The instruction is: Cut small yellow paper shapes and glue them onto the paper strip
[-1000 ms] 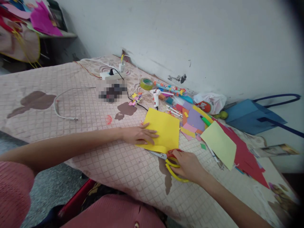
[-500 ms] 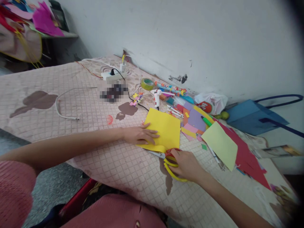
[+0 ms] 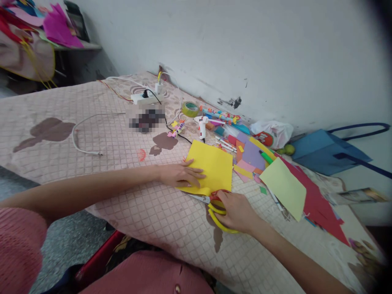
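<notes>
A yellow sheet (image 3: 214, 165), apparently paper or craft foam, lies on the cloth-covered table (image 3: 128, 216). My left hand (image 3: 180, 175) rests flat on its left part, fingers stretched out. My right hand (image 3: 237, 210) grips the scissors (image 3: 218, 222), which have yellow and red handles. Their blades point left along the sheet's near edge, partly beneath it, and that edge curls up beside them. How far the blades are apart is hard to see.
A white glue gun (image 3: 202, 125), a roll of tape (image 3: 190, 109) and several coloured scraps lie beyond the sheet. To the right are a pale green sheet (image 3: 284, 188), red sheets (image 3: 321, 204) and a blue bag (image 3: 327, 151). A power strip (image 3: 143, 98) sits toward the wall.
My right hand and the scissors have slid slightly left along the near edge of the yellow sheet. My left hand stays in place.
</notes>
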A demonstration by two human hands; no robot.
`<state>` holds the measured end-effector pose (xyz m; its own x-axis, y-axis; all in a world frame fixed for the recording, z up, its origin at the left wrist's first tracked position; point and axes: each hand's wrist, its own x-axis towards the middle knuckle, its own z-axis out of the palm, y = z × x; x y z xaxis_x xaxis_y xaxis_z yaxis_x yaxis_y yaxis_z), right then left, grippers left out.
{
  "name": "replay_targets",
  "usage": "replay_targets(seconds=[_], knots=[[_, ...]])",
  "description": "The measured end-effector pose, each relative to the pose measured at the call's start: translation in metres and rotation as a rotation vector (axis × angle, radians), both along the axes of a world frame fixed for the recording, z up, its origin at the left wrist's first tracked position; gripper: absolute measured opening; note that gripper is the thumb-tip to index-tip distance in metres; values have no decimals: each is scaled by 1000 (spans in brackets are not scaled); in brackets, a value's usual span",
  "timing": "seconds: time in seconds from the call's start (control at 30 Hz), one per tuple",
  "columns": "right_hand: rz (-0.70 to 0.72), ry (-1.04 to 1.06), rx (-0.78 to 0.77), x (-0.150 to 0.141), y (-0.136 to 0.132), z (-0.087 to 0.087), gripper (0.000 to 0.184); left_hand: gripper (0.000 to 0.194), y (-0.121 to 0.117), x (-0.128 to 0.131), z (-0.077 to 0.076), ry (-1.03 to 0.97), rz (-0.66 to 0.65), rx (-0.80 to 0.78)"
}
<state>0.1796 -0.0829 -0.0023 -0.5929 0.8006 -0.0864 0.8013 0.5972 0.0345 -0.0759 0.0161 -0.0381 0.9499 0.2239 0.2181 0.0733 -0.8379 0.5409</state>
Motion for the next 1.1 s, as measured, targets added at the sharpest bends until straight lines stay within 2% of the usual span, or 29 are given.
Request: replay_targets(seconds=[0.2,0.57,0.83,1.1], knots=[[29,-6,22,5,0,-4,34,33,1,0,-1,-4,-6,18],[11,-3,-1,-10,3,4,32,31,0,0,0,-12,9,-31],[38,-20,37,-5,5,-2,31,33,1,0,-2,28,-5,28],[25,-2,-1,-12,5,2,32,33,1,0,-3,20,-18,66]])
